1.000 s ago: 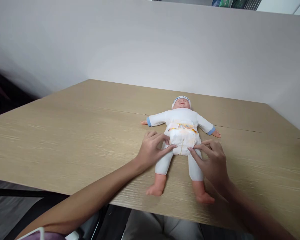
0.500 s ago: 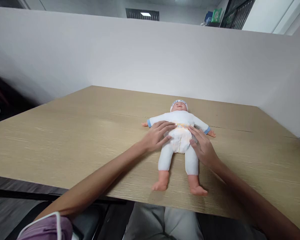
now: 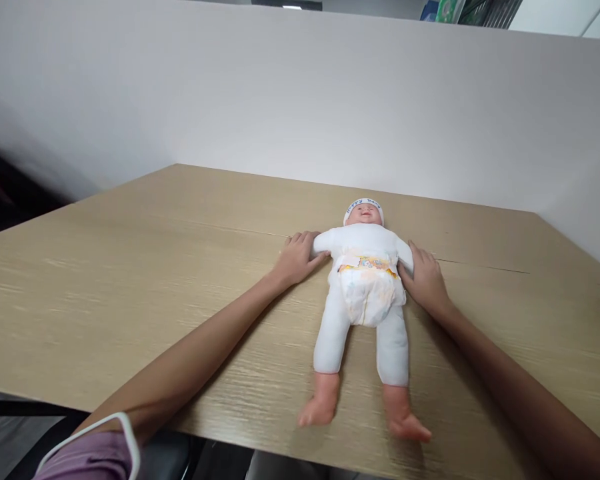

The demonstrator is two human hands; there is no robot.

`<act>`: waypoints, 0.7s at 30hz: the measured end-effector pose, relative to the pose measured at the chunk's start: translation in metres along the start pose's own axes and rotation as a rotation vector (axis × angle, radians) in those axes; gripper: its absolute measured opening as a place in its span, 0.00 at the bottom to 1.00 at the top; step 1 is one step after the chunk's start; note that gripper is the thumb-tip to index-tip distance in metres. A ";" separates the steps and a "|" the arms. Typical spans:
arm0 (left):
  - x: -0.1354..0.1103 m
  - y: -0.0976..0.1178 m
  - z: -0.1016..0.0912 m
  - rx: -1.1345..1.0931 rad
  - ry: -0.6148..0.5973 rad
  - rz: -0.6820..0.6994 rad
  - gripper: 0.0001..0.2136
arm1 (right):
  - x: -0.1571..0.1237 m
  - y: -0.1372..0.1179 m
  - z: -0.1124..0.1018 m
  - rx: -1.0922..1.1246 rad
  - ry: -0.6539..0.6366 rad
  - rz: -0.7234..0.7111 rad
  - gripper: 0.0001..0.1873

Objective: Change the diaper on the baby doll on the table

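A baby doll [image 3: 365, 238] in a white suit and a lettered headband lies on its back, feet toward me. Around its hips is a diaper [image 3: 369, 297] with a patterned orange waist strip. My left hand [image 3: 300, 257] is closed around the doll's arm on the left, thumb near its side. On the other side, my right hand [image 3: 427, 277] grips the doll's other arm, thumb against the body. Both of the doll's hands are hidden under mine.
The doll rests on a wide wooden table [image 3: 130, 280] with a thin seam across it. Behind the table rises a pale partition wall [image 3: 280, 100]. A dark chair [image 3: 165, 457] shows below the front edge, and a dark object [image 3: 10, 193] stands at far left.
Both hands have left the diaper's waist and moved outward onto the doll's arms, gripping them. The doll appears larger and lower in view, and the camera tilts further down.
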State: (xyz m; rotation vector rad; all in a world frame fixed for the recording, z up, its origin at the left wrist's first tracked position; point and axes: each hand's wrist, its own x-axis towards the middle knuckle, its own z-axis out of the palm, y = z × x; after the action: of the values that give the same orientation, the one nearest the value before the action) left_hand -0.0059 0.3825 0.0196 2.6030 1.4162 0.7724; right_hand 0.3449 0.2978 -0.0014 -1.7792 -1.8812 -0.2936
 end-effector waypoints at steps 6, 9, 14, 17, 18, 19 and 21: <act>-0.001 0.022 -0.009 -0.061 0.000 -0.144 0.23 | -0.003 -0.022 -0.014 0.202 -0.009 0.150 0.26; -0.010 0.048 -0.031 -0.212 0.046 -0.258 0.23 | -0.007 -0.032 -0.027 0.338 -0.062 0.341 0.25; -0.073 0.104 -0.096 -0.400 0.093 -0.256 0.21 | -0.035 -0.034 -0.080 0.671 -0.105 0.263 0.30; -0.141 0.137 -0.114 -0.463 -0.014 -0.242 0.19 | -0.064 -0.035 -0.125 0.710 -0.156 0.143 0.31; -0.167 0.147 -0.113 -0.512 -0.085 -0.256 0.18 | -0.076 -0.036 -0.140 0.702 -0.201 0.124 0.31; -0.191 0.156 -0.110 -0.568 -0.162 -0.280 0.18 | -0.089 -0.037 -0.153 0.693 -0.241 0.107 0.31; -0.237 0.171 -0.100 -0.628 -0.292 -0.342 0.14 | -0.117 -0.040 -0.173 0.650 -0.310 0.071 0.30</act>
State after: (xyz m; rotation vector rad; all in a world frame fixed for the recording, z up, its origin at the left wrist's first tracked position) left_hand -0.0273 0.0779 0.0651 1.8518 1.2290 0.6246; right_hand 0.3437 0.1059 0.0915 -1.4785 -1.8157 0.5912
